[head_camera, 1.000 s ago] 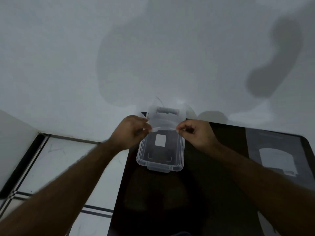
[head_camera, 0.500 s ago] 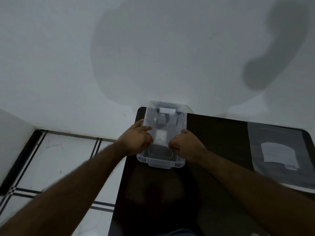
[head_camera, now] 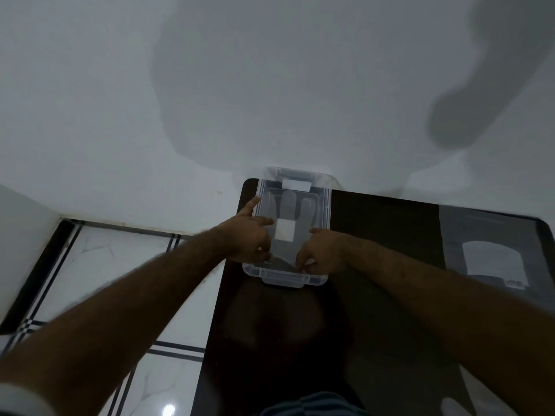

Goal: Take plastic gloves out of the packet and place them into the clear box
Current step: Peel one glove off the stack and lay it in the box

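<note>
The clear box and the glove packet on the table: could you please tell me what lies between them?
Nothing: in the head view, only bare dark table separates the clear box from the packet farther right.

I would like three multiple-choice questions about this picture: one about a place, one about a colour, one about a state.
1. Where does the clear box stand?
A. at the table's far left corner
B. on the floor
C. on the packet

2. What colour is the table?
A. white
B. dark
C. red

3. Where is the glove?
A. inside the box
B. on the floor
C. beside the packet

Answers: 1 A, the box sits at that corner. 2 B, the top looks almost black. 3 A, its fingers show through the box, with left hand and right hand on it.
</note>
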Motion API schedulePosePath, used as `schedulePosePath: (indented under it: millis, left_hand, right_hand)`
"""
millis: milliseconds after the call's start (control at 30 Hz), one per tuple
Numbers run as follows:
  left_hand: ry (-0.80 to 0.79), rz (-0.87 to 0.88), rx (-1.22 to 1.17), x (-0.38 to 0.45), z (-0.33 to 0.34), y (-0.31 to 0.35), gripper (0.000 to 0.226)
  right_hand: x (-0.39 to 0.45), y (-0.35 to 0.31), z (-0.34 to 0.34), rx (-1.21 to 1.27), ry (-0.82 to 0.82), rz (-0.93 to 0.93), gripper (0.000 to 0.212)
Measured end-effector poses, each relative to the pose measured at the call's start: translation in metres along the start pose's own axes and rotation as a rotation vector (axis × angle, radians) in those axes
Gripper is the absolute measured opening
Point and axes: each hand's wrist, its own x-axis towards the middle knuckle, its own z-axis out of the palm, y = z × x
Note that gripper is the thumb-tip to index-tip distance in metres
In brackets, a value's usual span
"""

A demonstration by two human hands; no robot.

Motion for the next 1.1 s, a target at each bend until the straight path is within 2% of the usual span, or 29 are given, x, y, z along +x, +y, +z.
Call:
schedulePosePath:
  millis: [100, 200, 300, 400, 500, 633, 733, 867, 1033, 1100]
  left_hand:
    - [-0.035, 0.018, 0.032, -0.003, 0.002, 0.000, 0.052]
    - [-0.033, 0.030, 0.044, -0.006, 0.003, 0.003, 0.058]
    - [0.021, 0.034, 0.095, -0.006, 0.008, 0.003, 0.069]
    - [0.062, 0.037, 0.104, -0.002, 0.013, 0.003, 0.081]
    - [-0.025, 0.038, 0.072, 0.001, 0.013, 0.008, 0.088]
    - [-0.133, 0.033, 0.080, -0.001, 0.010, 0.018, 0.080]
    - [-0.115, 0.038, 0.131, -0.003, 0.011, 0.023, 0.082]
    - [-0.026, 0.087, 0.203, 0.000, 0.011, 0.026, 0.096]
    - [-0.136, 0.104, 0.225, 0.004, 0.008, 0.032, 0.124]
    - [-0.120, 0.117, 0.255, 0.000, 0.006, 0.033, 0.125]
  right_hand:
    - [0.000, 0.004, -0.005, 0.024, 0.005, 0.000, 0.028]
    - [0.003, 0.005, -0.012, 0.020, 0.022, 0.021, 0.027]
    - [0.013, 0.004, -0.012, -0.109, 0.103, 0.040, 0.027]
    - [0.028, 0.000, -0.007, -0.263, 0.159, 0.095, 0.049]
    - [0.036, -0.004, -0.005, -0.345, 0.144, 0.135, 0.065]
    - [0.036, -0.005, -0.001, -0.367, 0.153, 0.185, 0.063]
    - [0.035, -0.005, 0.001, -0.364, 0.163, 0.196, 0.062]
    - [0.034, -0.007, 0.003, -0.346, 0.202, 0.179, 0.054]
    - [0.032, -0.013, 0.008, -0.410, 0.162, 0.150, 0.054]
    - [0.030, -0.016, 0.006, -0.443, 0.172, 0.145, 0.059]
